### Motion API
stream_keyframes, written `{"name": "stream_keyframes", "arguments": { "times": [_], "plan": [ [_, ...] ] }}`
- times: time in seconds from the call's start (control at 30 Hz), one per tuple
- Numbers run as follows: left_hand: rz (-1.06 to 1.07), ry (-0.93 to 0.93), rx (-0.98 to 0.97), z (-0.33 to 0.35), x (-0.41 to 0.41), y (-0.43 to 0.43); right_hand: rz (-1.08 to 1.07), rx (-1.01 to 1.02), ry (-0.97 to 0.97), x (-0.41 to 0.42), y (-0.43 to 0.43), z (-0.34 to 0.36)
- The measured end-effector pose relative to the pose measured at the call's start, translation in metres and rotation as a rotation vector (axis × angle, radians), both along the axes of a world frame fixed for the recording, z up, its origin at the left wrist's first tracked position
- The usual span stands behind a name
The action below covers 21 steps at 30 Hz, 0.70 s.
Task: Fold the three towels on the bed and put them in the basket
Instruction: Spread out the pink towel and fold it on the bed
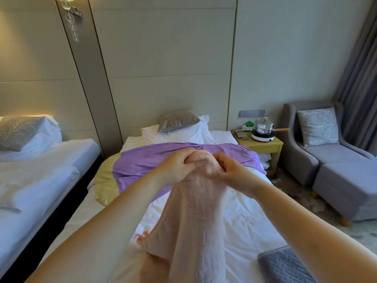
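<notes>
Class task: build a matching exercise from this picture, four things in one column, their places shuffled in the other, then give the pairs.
1 pink towel
2 grey towel
3 steel pot
4 crystal lamp

A on the hotplate
B on the wall
C held by left hand and right hand
D flat on the bed

Pairs: 1-C, 2-D, 3-A, 4-B

The pink towel under the left hand and the right hand is pale, with a raised zigzag pattern. Below the right hand, the grey towel has a herringbone pattern. Beyond both hands, the blanket is purple and yellow, and the sheet is white.
</notes>
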<state>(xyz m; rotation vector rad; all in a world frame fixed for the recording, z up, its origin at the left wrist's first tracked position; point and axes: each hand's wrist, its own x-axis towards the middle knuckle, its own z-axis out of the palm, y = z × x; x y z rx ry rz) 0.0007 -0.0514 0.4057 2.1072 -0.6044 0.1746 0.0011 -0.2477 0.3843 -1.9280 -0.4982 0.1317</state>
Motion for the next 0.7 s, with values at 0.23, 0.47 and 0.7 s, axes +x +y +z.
{"name": "stream_keyframes", "arguments": {
  "times": [0.23, 0.47, 0.7],
  "plan": [
    [0.112, -0.115, -0.083, 0.056, 0.012, 0.017, 0.101, -0.2, 0.085, 0.007, -0.037, 0.004],
    [0.337, -0.273, -0.095, 0.101, 0.007, 0.037, 0.018, -0.474, -0.002, 0.025, -0.078, 0.031],
    [0.662, -0.309, -0.114, 0.109, 0.023, 0.094, -0.226, -0.122, -0.139, 0.06, -0.109, 0.061]
  ]
}}
